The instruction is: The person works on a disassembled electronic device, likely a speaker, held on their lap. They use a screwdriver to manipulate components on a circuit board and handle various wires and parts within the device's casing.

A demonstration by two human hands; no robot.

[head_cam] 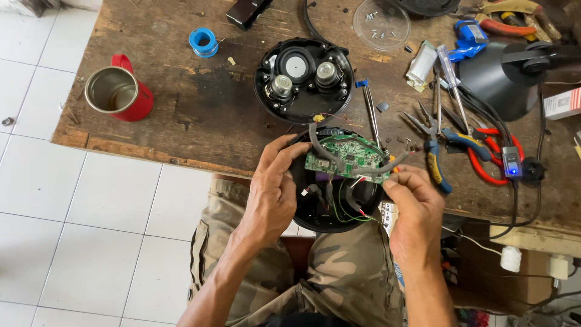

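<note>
My left hand grips the left rim of a round black speaker shell half held over my lap at the table's front edge. A green circuit board sits in the shell with grey cables and thin green and red wires. My right hand pinches the thin wires at the shell's right side. The other shell half, with three round speaker drivers, lies flat on the wooden table just beyond.
A red metal mug stands at the table's left end. A blue solder spool and a clear dish of screws lie farther back. Pliers, cutters and screwdrivers crowd the right side beside a black lamp. White tiled floor to the left.
</note>
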